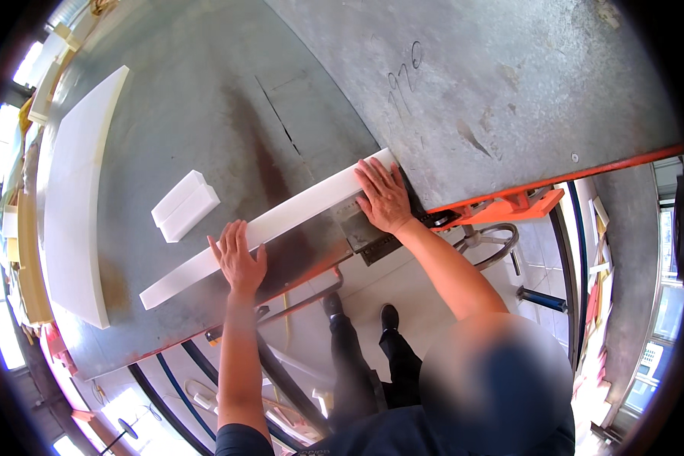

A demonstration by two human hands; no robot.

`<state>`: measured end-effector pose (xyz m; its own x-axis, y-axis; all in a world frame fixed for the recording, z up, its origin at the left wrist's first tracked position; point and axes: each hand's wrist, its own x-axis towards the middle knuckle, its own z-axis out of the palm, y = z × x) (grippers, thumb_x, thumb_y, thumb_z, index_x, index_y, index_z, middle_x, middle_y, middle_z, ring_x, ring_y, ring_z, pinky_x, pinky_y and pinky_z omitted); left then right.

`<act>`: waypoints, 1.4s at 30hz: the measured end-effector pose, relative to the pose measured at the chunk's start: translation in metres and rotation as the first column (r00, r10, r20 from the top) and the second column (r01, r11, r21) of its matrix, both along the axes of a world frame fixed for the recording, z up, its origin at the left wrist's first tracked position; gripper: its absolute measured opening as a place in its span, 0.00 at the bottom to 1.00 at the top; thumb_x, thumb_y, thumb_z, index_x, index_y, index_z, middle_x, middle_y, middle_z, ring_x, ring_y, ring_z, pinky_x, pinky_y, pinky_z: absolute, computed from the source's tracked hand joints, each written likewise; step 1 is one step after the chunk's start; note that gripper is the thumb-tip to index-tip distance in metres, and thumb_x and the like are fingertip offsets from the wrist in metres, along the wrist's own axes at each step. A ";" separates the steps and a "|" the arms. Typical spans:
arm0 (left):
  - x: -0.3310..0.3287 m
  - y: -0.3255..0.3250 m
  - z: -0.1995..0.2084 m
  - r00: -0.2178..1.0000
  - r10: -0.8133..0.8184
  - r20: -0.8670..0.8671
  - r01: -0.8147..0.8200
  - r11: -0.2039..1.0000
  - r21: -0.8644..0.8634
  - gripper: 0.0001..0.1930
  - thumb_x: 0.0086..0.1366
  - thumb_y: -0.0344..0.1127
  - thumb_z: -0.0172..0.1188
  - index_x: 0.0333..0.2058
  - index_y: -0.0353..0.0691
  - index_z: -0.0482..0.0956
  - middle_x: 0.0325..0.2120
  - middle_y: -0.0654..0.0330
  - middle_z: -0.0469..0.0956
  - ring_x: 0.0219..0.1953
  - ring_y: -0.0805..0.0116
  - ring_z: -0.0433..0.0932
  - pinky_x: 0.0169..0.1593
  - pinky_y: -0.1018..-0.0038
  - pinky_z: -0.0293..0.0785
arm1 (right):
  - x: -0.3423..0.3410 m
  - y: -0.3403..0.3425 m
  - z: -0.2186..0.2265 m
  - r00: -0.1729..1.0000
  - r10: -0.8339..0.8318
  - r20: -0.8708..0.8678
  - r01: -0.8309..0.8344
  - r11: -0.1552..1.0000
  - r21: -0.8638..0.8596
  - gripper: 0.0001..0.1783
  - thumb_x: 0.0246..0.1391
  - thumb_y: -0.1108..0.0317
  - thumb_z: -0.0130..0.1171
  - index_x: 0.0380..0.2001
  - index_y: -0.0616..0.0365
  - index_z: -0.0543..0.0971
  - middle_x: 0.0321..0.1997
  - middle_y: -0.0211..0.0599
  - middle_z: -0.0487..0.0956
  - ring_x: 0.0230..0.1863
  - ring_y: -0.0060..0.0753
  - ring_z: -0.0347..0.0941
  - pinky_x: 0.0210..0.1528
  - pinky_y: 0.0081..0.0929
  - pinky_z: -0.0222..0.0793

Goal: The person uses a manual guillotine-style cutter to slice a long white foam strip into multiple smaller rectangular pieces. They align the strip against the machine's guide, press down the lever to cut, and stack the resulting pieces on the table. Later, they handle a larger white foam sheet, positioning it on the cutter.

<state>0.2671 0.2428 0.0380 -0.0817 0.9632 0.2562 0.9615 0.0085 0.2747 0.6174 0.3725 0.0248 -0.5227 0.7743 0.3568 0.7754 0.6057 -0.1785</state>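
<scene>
From left to right, we see a large white board (76, 201) on the grey metal table (175, 129), then two small white blocks (185, 207) side by side, well apart from the hands. Next comes the left hand (239, 257), fingers spread over the long white strip (300, 207), its thumb toward the near side; it lies on the strip without closing around it. The strip lies aslant near the table's front edge, its right end beside the metal plate (539, 83). On that end rests the right hand (385, 197), open, fingers slightly parted; how hard either hand presses, we cannot tell. We judge that uneven pressure could swivel the strip, that a pull toward the body could carry it over the edge, and that a rightward slip could pinch fingers against the plate.
</scene>
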 end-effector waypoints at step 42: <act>0.063 -0.016 -0.038 0.983 0.186 0.014 -0.186 0.972 0.144 0.38 0.55 0.39 0.66 0.66 0.45 0.65 0.69 0.53 0.63 0.73 0.49 0.58 0.74 0.44 0.46 | -0.003 0.006 -0.009 0.999 0.030 0.016 -0.030 1.000 0.002 0.38 0.55 0.61 0.60 0.69 0.56 0.65 0.76 0.40 0.61 0.77 0.50 0.53 0.76 0.60 0.41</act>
